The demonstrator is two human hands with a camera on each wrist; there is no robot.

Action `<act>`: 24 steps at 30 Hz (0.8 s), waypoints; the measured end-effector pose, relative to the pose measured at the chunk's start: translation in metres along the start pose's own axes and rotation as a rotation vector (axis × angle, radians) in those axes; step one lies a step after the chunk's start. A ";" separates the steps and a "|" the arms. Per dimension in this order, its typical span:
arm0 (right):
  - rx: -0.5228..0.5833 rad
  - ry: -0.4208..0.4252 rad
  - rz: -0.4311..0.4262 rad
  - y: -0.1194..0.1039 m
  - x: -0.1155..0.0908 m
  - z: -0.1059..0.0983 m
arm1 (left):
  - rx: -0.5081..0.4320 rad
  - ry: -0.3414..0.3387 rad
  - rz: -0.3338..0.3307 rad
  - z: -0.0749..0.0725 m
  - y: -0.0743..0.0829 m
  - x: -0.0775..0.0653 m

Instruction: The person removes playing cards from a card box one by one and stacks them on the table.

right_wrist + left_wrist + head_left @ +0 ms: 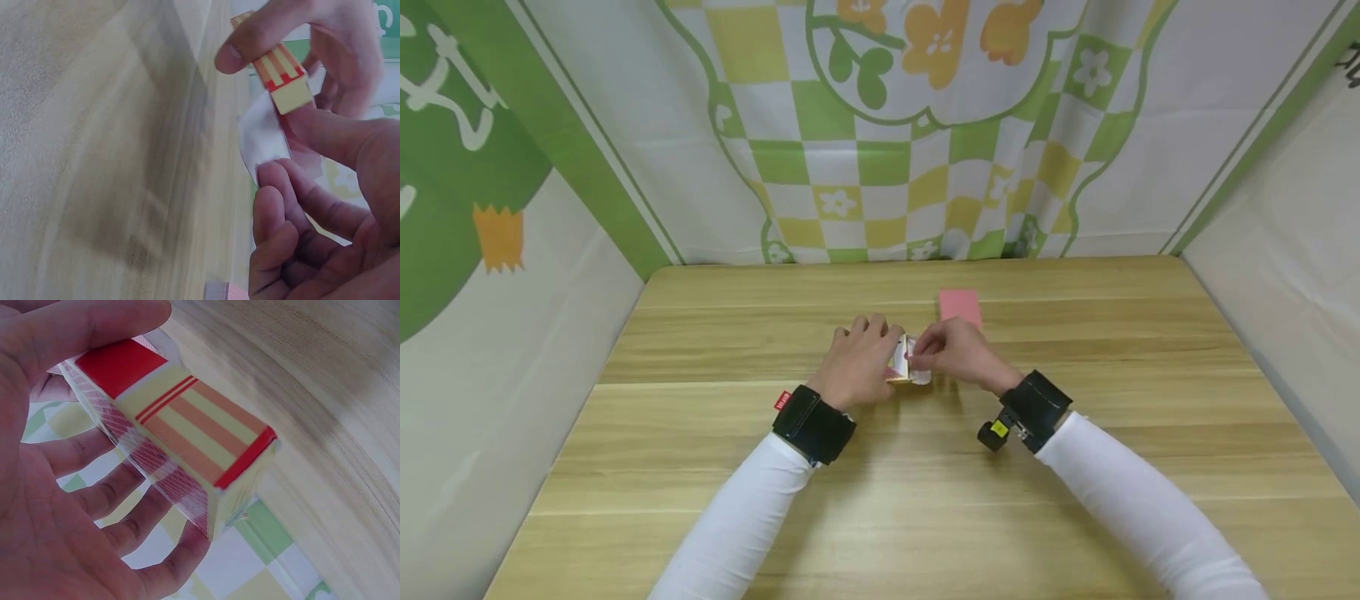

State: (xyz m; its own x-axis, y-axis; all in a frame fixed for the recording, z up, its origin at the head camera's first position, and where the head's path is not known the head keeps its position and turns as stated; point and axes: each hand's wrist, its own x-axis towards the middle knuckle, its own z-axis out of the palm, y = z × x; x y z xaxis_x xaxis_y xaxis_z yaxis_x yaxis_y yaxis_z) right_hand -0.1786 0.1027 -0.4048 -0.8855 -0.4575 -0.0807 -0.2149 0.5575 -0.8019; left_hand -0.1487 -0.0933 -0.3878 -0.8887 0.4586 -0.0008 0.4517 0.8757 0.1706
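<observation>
The left hand point(859, 360) grips a small card box point(187, 431), thumb and fingers curled around its sides. The right hand point(957, 353) pinches the thin clear wrapper point(264, 139) at the box's end. The box looks light and stiff, best held by its long sides; the film is probably slippery and tears easily.

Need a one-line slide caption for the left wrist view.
Left hand grips a red-and-cream striped card box above the wooden table.

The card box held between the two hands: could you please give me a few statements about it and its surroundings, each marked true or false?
1. The left hand grips the card box. True.
2. The right hand rests flat on the table, away from the box. False: it pinches a white flap at the box's end.
3. A pink card pile lies beyond the hands. True.
4. The box is blue. False: it is cream with red and orange stripes.
</observation>
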 end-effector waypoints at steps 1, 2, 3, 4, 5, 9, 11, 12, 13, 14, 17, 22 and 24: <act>-0.005 0.006 0.012 0.000 0.001 0.001 | -0.001 0.002 0.002 0.000 0.000 0.000; -0.014 0.011 0.021 0.000 0.001 0.002 | -0.003 0.003 0.003 0.000 0.001 0.000; -0.020 0.015 0.030 -0.001 0.002 0.003 | -0.004 0.004 0.004 0.000 0.001 0.000; -0.027 0.018 0.037 -0.001 0.002 0.004 | -0.005 0.004 0.006 -0.001 0.001 -0.001; -0.034 0.023 0.043 -0.001 0.002 0.004 | -0.008 0.004 0.008 -0.001 0.002 -0.001; -0.043 0.029 0.064 -0.002 0.002 0.005 | -0.013 0.000 0.007 -0.001 0.003 -0.001; -0.046 0.033 0.069 -0.002 0.002 0.005 | -0.012 -0.002 0.005 -0.001 0.003 -0.001; -0.045 0.034 0.072 -0.002 0.002 0.005 | -0.010 -0.003 0.005 -0.001 0.003 0.000; -0.043 0.034 0.075 -0.003 0.002 0.004 | -0.009 -0.004 0.004 -0.001 0.003 0.000; -0.045 0.034 0.077 -0.003 0.002 0.004 | -0.008 -0.003 0.004 -0.001 0.003 0.000; -0.043 0.032 0.091 -0.006 0.001 0.004 | -0.006 -0.005 0.004 -0.001 0.003 0.000; -0.078 0.038 0.103 -0.008 -0.001 0.005 | -0.001 0.001 0.008 -0.003 0.005 0.000; -0.094 0.038 0.107 -0.009 -0.001 0.006 | 0.002 0.003 0.012 -0.004 0.005 -0.001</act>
State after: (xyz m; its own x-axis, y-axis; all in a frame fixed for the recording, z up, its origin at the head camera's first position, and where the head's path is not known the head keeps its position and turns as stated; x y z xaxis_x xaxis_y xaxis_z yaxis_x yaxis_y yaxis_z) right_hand -0.1732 0.0945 -0.4013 -0.9200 -0.3667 -0.1385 -0.1550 0.6649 -0.7307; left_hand -0.1460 -0.0893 -0.3832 -0.8834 0.4685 0.0042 0.4625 0.8705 0.1687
